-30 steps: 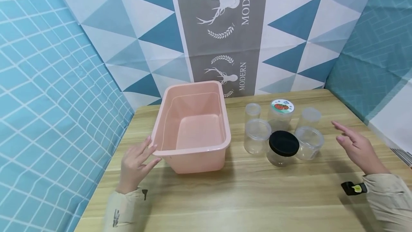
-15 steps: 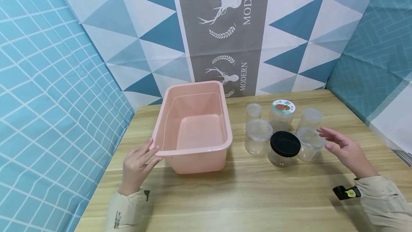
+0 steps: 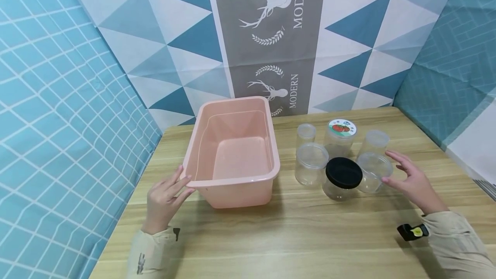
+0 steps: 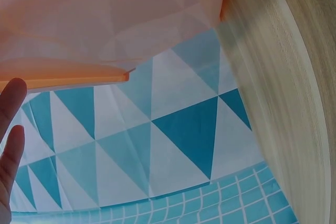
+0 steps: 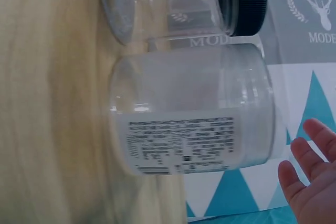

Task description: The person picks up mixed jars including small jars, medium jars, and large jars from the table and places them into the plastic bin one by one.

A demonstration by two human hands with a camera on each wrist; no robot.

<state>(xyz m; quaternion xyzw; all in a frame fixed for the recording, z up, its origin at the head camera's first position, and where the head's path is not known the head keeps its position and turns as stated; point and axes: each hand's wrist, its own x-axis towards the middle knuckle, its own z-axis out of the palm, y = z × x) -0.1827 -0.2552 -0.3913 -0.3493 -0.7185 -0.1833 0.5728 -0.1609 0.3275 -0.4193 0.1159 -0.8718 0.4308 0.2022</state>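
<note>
Probably light but slick, the labelled clear jar (image 5: 184, 124) toward the table's (image 3: 310, 236) right edge suited side gripping, right hand (image 3: 416, 186) wide beside it, left hand (image 3: 164, 201) straight-fingered on the pink basin (image 3: 234, 195).

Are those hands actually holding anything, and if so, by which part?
Nothing looks gripped. The left hand touches the pink basin at its near left rim corner, fingers extended; the right hand, open beside a clear jar, holds nothing.

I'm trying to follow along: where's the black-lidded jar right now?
In the head view, the black-lidded jar stands right of the pink basin and just left of the clear jar beside the right hand.
</note>
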